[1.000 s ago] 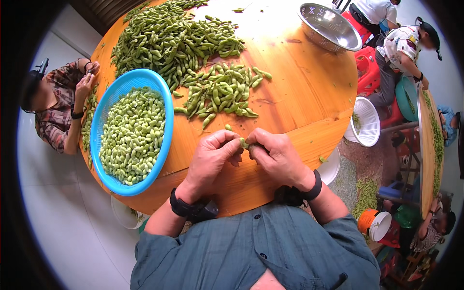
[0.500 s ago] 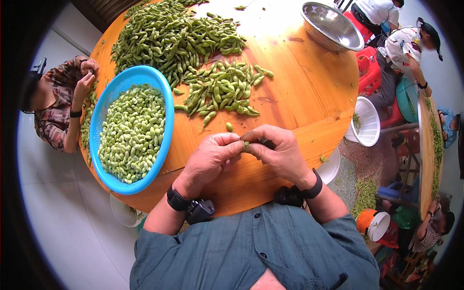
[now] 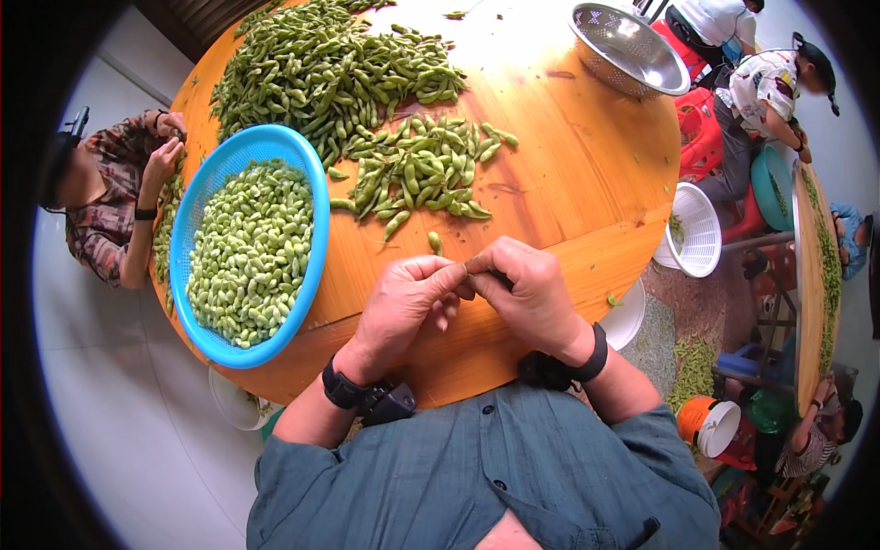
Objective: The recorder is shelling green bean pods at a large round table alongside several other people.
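My left hand and my right hand meet fingertip to fingertip over the near part of the round wooden table. Both are closed in a pinch around a green soybean pod, almost wholly hidden by the fingers now. Just beyond my fingertips lies a single pod on the wood. A small heap of soybean pods sits farther off, against a much larger pile. To the left stands a blue plastic basket filled with shelled green beans.
A metal colander stands at the table's far right. Another person sits at the left edge, handling something small. White baskets and an orange-and-white bucket are on the right, near people at a second table.
My fingertips have come closer together, and the green pod that showed between them is now covered. My left fingers have shifted slightly. The basket and heaps look the same.
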A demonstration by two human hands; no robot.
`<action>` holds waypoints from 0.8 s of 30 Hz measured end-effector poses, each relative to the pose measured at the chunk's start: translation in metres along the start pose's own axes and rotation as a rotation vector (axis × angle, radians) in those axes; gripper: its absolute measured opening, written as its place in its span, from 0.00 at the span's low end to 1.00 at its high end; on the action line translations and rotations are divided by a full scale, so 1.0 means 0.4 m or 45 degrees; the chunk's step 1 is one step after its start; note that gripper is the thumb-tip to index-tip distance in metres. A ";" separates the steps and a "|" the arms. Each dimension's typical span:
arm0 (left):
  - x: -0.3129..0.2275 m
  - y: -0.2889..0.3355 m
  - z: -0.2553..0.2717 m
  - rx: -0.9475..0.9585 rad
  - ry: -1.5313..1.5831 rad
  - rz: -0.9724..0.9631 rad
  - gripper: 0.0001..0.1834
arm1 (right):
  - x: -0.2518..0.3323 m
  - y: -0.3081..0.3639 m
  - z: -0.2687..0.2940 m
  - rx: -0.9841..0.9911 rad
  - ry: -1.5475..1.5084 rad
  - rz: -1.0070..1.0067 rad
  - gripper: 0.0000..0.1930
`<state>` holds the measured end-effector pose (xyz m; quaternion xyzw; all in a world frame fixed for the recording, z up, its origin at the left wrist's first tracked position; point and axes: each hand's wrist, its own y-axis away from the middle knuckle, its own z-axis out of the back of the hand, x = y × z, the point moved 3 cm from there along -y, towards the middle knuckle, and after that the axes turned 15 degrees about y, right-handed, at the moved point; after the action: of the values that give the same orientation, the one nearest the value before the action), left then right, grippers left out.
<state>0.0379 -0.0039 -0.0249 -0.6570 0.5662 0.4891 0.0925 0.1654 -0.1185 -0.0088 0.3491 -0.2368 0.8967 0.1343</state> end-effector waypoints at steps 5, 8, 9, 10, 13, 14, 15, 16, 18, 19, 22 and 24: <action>0.006 -0.002 0.014 0.056 0.084 -0.013 0.16 | 0.017 -0.002 0.004 0.079 -0.188 -0.193 0.07; 0.005 -0.010 0.012 0.099 0.180 0.032 0.17 | 0.018 -0.002 0.011 0.094 -0.245 -0.219 0.07; 0.007 -0.012 0.010 0.109 0.219 0.053 0.17 | 0.017 -0.003 0.012 0.081 -0.248 -0.227 0.06; 0.010 -0.013 0.009 0.101 0.235 0.047 0.17 | 0.017 -0.004 0.012 0.068 -0.251 -0.235 0.06; 0.021 -0.020 0.007 0.091 0.262 0.022 0.17 | 0.011 0.002 0.008 -0.001 -0.237 -0.240 0.07; 0.023 -0.022 0.007 0.093 0.255 0.011 0.17 | 0.012 0.001 0.011 0.000 -0.195 -0.228 0.07; 0.025 -0.024 0.006 0.096 0.248 0.000 0.17 | 0.015 -0.002 0.015 0.001 -0.154 -0.217 0.07; 0.026 -0.024 0.005 0.077 0.213 -0.027 0.17 | 0.016 -0.003 0.018 0.002 -0.112 -0.205 0.07; 0.025 -0.022 -0.001 0.043 0.139 -0.078 0.18 | 0.013 -0.007 0.022 0.002 -0.073 -0.151 0.07; 0.025 -0.021 -0.003 0.033 0.120 -0.082 0.17 | 0.013 -0.007 0.023 0.002 -0.053 -0.123 0.08; 0.014 -0.016 -0.009 0.020 0.050 -0.080 0.16 | 0.014 -0.006 0.023 -0.029 -0.015 -0.087 0.08; 0.000 -0.011 -0.009 0.025 -0.013 -0.052 0.15 | 0.011 -0.002 0.018 -0.010 -0.085 -0.088 0.07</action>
<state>0.0436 -0.0049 -0.0251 -0.6651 0.5569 0.4848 0.1118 0.1668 -0.1211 -0.0009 0.3862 -0.2325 0.8785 0.1584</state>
